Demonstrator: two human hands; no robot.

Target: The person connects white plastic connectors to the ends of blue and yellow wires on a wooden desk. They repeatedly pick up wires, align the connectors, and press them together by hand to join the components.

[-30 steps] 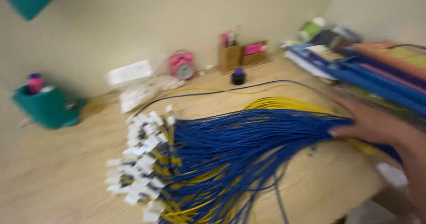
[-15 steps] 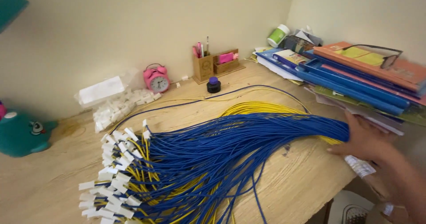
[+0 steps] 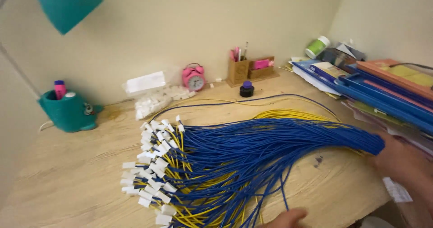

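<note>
Only the tips of the left hand (image 3: 283, 219) poke up at the bottom edge, the rest cut off, so I cannot tell its grip. At the right edge the right hand (image 3: 403, 165), partly out of frame, closes around the gathered end of the blue and yellow wire bundle (image 3: 252, 158), which fans across the middle of the wooden desk (image 3: 67, 183). Upper centre, a wooden pen holder (image 3: 238, 70) holds pens; at left, a teal holder (image 3: 67, 110) holds markers.
</note>
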